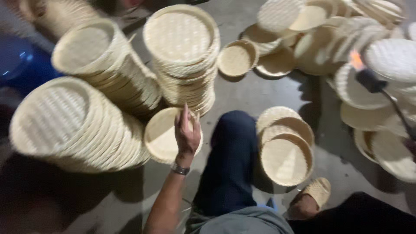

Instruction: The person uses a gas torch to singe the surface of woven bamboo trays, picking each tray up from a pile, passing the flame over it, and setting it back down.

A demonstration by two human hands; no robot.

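My left hand [187, 135], with a watch on its wrist, grips the rim of a round woven bamboo tray [161, 135] and holds it tilted against the leaning stacks. At the far right edge only a sliver of my right hand [411, 145] shows, at the end of a thin rod. The rod leads up to a dark torch head [369, 80] with a small orange flame [356, 59] over the scattered trays. My knee in dark blue trousers [232, 156] is between the two hands.
Tall leaning stacks of trays [78, 125] [108, 60] [184, 52] fill the left and middle. A short stack [287, 156] sits by my knee and loose trays [338, 39] cover the floor at the right. My sandalled foot [314, 194] rests on the concrete floor [264, 93]. A blue object [17, 65] is at far left.
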